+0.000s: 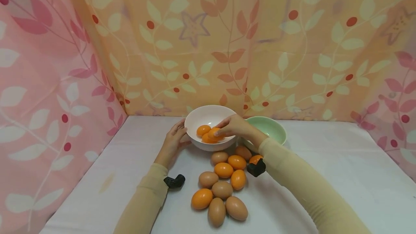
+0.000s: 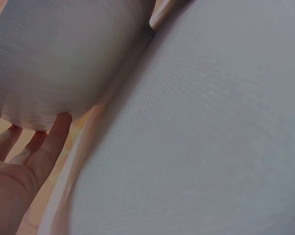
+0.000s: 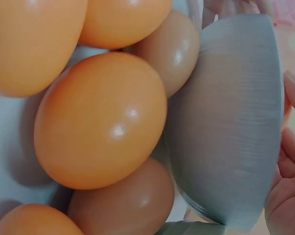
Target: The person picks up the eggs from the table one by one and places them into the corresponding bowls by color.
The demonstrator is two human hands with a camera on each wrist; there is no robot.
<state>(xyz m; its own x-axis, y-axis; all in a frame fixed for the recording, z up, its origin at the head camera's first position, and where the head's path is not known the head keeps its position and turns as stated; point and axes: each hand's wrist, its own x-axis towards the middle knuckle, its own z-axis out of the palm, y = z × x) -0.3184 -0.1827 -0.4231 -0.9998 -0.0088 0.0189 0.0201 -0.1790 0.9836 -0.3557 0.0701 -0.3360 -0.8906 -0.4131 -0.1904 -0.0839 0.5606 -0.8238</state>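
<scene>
Floral cloth (image 1: 195,64) is hung behind the worktop (image 1: 325,147). In the bowl (image 1: 200,116) beside the left hand (image 1: 173,140), whose extended fingers are laid against it, one egg (image 1: 212,132) is pinched by the right hand (image 1: 235,125).

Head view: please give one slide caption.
Left fingers touch a white bowl; right fingers hold an orange egg inside it.

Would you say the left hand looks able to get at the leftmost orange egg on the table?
Probably yes: the left hand touches the white bowl, and no other egg seems to stand between it and that orange egg.
</scene>
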